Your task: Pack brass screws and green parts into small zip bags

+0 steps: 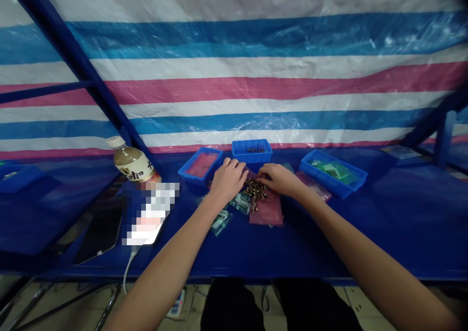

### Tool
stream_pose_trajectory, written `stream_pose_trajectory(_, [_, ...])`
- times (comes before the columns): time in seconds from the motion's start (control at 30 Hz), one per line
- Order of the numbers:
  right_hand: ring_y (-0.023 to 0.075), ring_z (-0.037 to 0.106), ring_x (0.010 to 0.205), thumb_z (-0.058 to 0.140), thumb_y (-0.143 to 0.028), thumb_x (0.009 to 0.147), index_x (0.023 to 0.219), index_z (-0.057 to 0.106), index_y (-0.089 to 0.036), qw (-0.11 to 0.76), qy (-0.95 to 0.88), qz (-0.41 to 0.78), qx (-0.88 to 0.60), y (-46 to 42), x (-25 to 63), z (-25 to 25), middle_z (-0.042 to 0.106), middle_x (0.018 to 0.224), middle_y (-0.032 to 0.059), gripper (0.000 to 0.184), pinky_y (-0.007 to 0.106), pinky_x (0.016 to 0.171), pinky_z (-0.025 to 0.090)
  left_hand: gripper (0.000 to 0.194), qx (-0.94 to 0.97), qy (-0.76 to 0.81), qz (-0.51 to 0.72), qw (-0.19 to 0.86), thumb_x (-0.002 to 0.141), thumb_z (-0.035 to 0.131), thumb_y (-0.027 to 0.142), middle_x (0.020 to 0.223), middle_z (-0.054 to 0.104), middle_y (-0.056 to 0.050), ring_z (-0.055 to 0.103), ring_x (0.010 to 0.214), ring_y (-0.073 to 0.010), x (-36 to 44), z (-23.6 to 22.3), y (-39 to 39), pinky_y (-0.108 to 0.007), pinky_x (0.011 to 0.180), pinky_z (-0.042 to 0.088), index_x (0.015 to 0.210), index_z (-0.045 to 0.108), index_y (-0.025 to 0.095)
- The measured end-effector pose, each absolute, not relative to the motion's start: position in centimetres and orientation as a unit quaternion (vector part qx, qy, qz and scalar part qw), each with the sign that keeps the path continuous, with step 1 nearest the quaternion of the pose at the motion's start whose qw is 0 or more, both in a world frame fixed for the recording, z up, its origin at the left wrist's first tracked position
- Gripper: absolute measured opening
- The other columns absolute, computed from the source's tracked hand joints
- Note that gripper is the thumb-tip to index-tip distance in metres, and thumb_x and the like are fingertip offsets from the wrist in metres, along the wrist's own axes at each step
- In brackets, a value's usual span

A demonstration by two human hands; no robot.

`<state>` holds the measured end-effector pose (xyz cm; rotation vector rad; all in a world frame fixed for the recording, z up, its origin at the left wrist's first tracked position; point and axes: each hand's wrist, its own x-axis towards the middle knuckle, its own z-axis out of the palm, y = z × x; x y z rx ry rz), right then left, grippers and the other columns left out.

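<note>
A heap of small brass-coloured metal fasteners (257,190) lies on a pink plastic bag (268,215) on the blue table. To the left of the heap is my left hand (228,179), its fingers curled downward and the tips partly hidden. My right hand (280,179) reaches to the heap's upper right edge, thumb and fingers drawn together at the fasteners. Whatever either hand grips is too small or hidden to make out. Small green-tinted bags with pale parts, one beside the heap (241,202) and another nearer me (221,222), lie below my left hand.
Blue trays stand behind my hands: one with pink contents (185,173), one with dark small parts (252,158), one with green bags (351,190). On the left are a drink bottle (133,164), a lit phone (151,219) with a white cable (127,267) and a dark tablet-like slab (98,233).
</note>
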<state>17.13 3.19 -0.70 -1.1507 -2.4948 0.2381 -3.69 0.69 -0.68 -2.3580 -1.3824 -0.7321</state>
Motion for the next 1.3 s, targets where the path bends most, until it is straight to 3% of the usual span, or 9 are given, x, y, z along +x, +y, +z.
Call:
stream_pose_trajectory(0.13, [0.0197, 0.058, 0.079, 0.062, -0.021, 0.086, 0.082, 0.063, -0.019, 0.188, -0.882, 0.063, -0.428, 3.2, 17.5, -1.0, 0.064, 0.085, 0.0066, 0.004, 0.031, 0.071, 0.042, 0.029, -0.824, -0.481, -0.256, 0.152, 0.095, 0.049, 0.034, 0.097, 0.064, -0.011, 0.050, 0.097, -0.0271, -3.5, -0.8, 0.7, -0.036, 0.077, 0.046, 0.111, 0.065, 0.016])
stream_pose_trajectory(0.27, [0.0209, 0.058, 0.085, 0.054, -0.022, 0.092, 0.088, 0.059, -0.018, 0.243, -0.872, 0.049, -0.422, 2.9, 17.8, -0.8, 0.063, 0.089, 0.0078, 0.007, 0.032, 0.077, 0.043, 0.028, -0.825, -0.477, -0.282, 0.110, 0.096, 0.048, 0.035, 0.096, 0.067, -0.009, 0.052, 0.095, -0.0253, -3.2, -0.5, 0.5, -0.036, 0.079, 0.046, 0.104, 0.068, 0.017])
stream_pose_trajectory(0.43, [0.0222, 0.055, 0.091, 0.049, -0.025, 0.096, 0.096, 0.058, -0.019, 0.331, -0.871, 0.032, -0.363, 2.0, 17.1, 0.3, 0.063, 0.095, 0.0084, 0.010, 0.035, 0.082, 0.044, 0.029, -0.816, -0.442, -0.370, -0.046, 0.095, 0.049, 0.038, 0.078, 0.068, -0.003, 0.057, 0.079, -0.0190, -2.5, 0.1, 0.2, -0.033, 0.075, 0.046, 0.088, 0.070, 0.020])
stream_pose_trajectory(0.6, [0.0218, 0.054, 0.095, 0.047, -0.020, 0.095, 0.098, 0.059, -0.020, 0.369, -0.879, 0.033, -0.300, 1.2, 16.6, 1.2, 0.063, 0.097, 0.0089, 0.013, 0.036, 0.085, 0.045, 0.029, -0.763, -0.433, -0.410, -0.250, 0.091, 0.057, 0.043, 0.086, 0.073, -0.004, 0.063, 0.074, -0.0175, -2.3, -0.1, 0.4, -0.030, 0.070, 0.049, 0.095, 0.071, 0.019])
stream_pose_trajectory(0.7, [0.0208, 0.055, 0.096, 0.049, -0.020, 0.094, 0.098, 0.061, -0.021, 0.376, -0.871, 0.072, -0.308, 0.9, 16.6, 1.6, 0.063, 0.097, 0.0069, 0.012, 0.035, 0.085, 0.045, 0.031, -0.730, -0.420, -0.434, -0.319, 0.088, 0.059, 0.046, 0.087, 0.073, -0.006, 0.065, 0.075, -0.0186, -2.3, -0.3, 0.6, -0.030, 0.067, 0.050, 0.095, 0.072, 0.017])
stream_pose_trajectory(0.93, [0.0179, 0.058, 0.089, 0.056, -0.022, 0.090, 0.114, 0.059, -0.022, 0.393, -0.838, 0.144, -0.350, 1.3, 16.7, 1.2, 0.065, 0.102, 0.0055, 0.024, 0.030, 0.076, 0.046, 0.027, -0.710, -0.464, -0.474, -0.236, 0.084, 0.065, 0.044, 0.085, 0.072, -0.004, 0.063, 0.074, -0.0170, -2.7, -0.2, 0.9, -0.028, 0.066, 0.048, 0.091, 0.073, 0.019])
stream_pose_trajectory(1.03, [0.0179, 0.058, 0.089, 0.052, -0.025, 0.093, 0.103, 0.063, -0.021, 0.389, -0.842, 0.142, -0.345, 1.6, 16.6, 0.9, 0.066, 0.094, 0.0049, 0.015, 0.031, 0.078, 0.045, 0.026, -0.715, -0.470, -0.473, -0.208, 0.083, 0.066, 0.043, 0.082, 0.071, -0.003, 0.061, 0.073, -0.0160, -2.9, -0.2, 0.8, -0.027, 0.064, 0.047, 0.091, 0.073, 0.020])
stream_pose_trajectory(1.3, [0.0175, 0.058, 0.082, 0.052, -0.025, 0.090, 0.091, 0.066, -0.021, 0.374, -0.842, 0.137, -0.363, 1.2, 16.6, 0.8, 0.067, 0.086, 0.0048, 0.014, 0.031, 0.076, 0.044, 0.027, -0.732, -0.454, -0.464, -0.205, 0.083, 0.066, 0.045, 0.086, 0.072, -0.004, 0.062, 0.075, -0.0168, -2.9, -0.4, 0.8, -0.027, 0.065, 0.047, 0.091, 0.072, 0.020])
